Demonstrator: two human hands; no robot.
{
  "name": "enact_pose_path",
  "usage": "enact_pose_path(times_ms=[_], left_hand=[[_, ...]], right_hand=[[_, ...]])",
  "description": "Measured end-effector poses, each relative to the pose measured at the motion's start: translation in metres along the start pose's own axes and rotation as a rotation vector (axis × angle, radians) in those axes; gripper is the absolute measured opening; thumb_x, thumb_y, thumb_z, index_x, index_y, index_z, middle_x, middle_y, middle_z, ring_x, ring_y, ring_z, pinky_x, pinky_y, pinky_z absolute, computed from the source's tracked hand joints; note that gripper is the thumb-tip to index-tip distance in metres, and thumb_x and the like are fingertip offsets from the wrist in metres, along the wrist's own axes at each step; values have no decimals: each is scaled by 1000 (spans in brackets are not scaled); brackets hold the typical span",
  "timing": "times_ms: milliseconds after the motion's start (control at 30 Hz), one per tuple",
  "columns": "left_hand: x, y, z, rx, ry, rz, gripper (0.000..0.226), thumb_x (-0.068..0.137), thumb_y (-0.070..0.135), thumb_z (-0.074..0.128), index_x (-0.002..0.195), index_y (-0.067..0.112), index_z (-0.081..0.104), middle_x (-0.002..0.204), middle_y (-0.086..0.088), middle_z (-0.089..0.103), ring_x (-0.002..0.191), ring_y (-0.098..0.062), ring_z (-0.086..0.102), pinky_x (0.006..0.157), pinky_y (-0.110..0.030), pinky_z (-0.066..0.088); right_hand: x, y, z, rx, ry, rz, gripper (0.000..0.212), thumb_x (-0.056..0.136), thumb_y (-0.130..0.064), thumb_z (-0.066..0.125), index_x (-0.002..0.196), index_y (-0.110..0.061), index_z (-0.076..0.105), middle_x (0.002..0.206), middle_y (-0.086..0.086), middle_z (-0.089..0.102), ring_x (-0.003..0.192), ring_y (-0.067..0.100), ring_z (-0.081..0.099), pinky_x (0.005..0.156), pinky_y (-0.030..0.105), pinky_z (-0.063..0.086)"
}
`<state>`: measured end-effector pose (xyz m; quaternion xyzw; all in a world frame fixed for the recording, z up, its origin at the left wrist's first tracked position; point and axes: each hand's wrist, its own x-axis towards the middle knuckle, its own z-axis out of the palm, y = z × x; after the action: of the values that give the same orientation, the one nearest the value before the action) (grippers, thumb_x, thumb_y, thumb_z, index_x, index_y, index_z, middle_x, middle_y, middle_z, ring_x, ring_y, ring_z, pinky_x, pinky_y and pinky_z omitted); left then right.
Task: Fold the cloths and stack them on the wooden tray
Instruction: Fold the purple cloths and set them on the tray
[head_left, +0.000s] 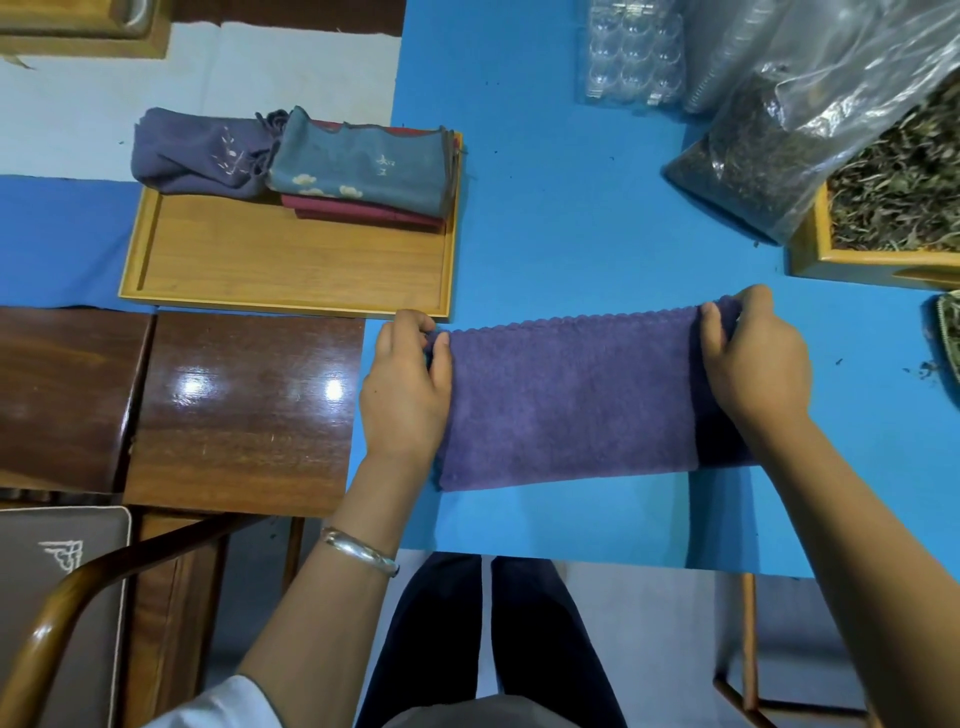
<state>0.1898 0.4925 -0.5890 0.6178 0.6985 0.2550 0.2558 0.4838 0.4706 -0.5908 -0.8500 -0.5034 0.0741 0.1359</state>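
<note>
A purple terry cloth (569, 400) lies stretched in a long band on the blue table, folded lengthwise. My left hand (405, 384) pinches its left end and my right hand (753, 358) pinches its right end. The wooden tray (285, 265) sits to the upper left. On the tray's far side lies a folded blue-grey cloth with white clouds (363, 166) on top of a dark red cloth (363, 213). A crumpled purple-blue embroidered cloth (200, 153) rests beside them at the tray's far left corner.
A plastic bag of dried leaves (789, 145) and a wooden box of leaves (893, 218) stand at the upper right. Clear plastic blister trays (631, 52) lie at the top. A dark glossy wooden surface (244, 410) and a chair arm (104, 571) are to the left.
</note>
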Motion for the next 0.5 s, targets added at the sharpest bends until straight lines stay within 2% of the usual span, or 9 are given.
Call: enact_pose_path(times_ms=[100, 167, 200, 267, 333, 400, 500], left_hand=[[-8, -6, -12, 33, 24, -12, 22, 91, 29, 57, 106, 14, 52, 105, 1, 51, 81, -13, 51, 64, -32, 43], [-19, -15, -24, 36, 38, 16, 20, 90, 24, 58, 107, 15, 52, 107, -1, 50, 79, -16, 56, 61, -32, 44], [-26, -19, -30, 24, 25, 53, 19, 90, 22, 58, 107, 16, 52, 106, 2, 49, 74, -12, 57, 59, -33, 46], [-41, -26, -42, -2, -60, 165, 18, 90, 29, 57, 106, 24, 52, 104, 11, 48, 74, -4, 55, 58, -34, 51], [-56, -31, -48, 26, -214, 304, 25, 86, 43, 58, 108, 33, 54, 108, 16, 50, 88, -1, 56, 65, -27, 52], [-65, -36, -48, 101, -354, 409, 37, 80, 48, 64, 113, 32, 59, 116, 15, 51, 102, -5, 54, 76, -24, 51], [-71, -42, -41, 136, -400, 422, 35, 78, 33, 73, 111, 24, 66, 121, 7, 55, 103, -11, 53, 85, -33, 51]], right_hand=[[-6, 4, -4, 9, 51, 41, 34, 94, -41, 47, 107, -10, 41, 93, 22, 65, 83, 45, 60, 62, 39, 34], [-14, 13, -12, 112, 76, 27, 35, 92, -38, 52, 114, -12, 43, 100, 14, 63, 92, 37, 59, 69, 38, 39], [-21, 18, -17, 190, 78, -7, 34, 92, -36, 53, 116, -13, 45, 102, 11, 60, 92, 32, 59, 72, 36, 41], [-37, 28, -28, 314, 37, -111, 32, 91, -34, 54, 116, -14, 49, 102, 5, 56, 89, 24, 58, 74, 31, 42], [-60, 40, -38, 283, -82, -286, 32, 88, -36, 52, 112, -14, 53, 101, -1, 53, 91, 22, 55, 77, 28, 39], [-78, 50, -41, 158, -222, -427, 41, 83, -39, 52, 112, -10, 58, 108, 4, 55, 99, 27, 54, 86, 28, 38], [-88, 57, -42, 62, -264, -426, 52, 80, -39, 52, 117, -4, 62, 120, 14, 56, 109, 32, 54, 96, 31, 38]])
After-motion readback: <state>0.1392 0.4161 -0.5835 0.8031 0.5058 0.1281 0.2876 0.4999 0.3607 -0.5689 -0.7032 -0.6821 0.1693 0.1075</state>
